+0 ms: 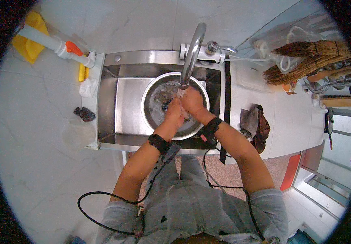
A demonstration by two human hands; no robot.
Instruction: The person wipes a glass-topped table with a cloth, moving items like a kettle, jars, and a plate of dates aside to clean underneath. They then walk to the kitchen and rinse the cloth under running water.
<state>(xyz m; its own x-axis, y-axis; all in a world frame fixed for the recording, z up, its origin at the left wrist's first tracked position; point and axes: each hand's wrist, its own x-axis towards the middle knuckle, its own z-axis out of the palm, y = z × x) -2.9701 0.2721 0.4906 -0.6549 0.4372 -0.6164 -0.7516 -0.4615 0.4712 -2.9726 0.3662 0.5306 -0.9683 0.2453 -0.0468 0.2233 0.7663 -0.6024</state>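
Both my hands are together under the spout of a curved chrome tap (191,55), over a round steel bowl (144,109) standing in the sink. My left hand (175,110) has its fingers curled in against the other hand. Beside it, my right hand (193,101) bends over from the right, closed, with the spout end just above. Whatever lies between the hands is too hidden and blurred to name. Cloudy, bubbly water (158,116) fills the lower part of the bowl, with something dark showing below the surface.
Around the bowl is a rectangular steel sink (128,105). Dark cloths (257,126) lie on the white counter (285,118) to the right, with straw brushes (309,61) behind them. A dark scrubber (84,114) and a white pipe (45,38) are at left. Black cables hang by my arms.
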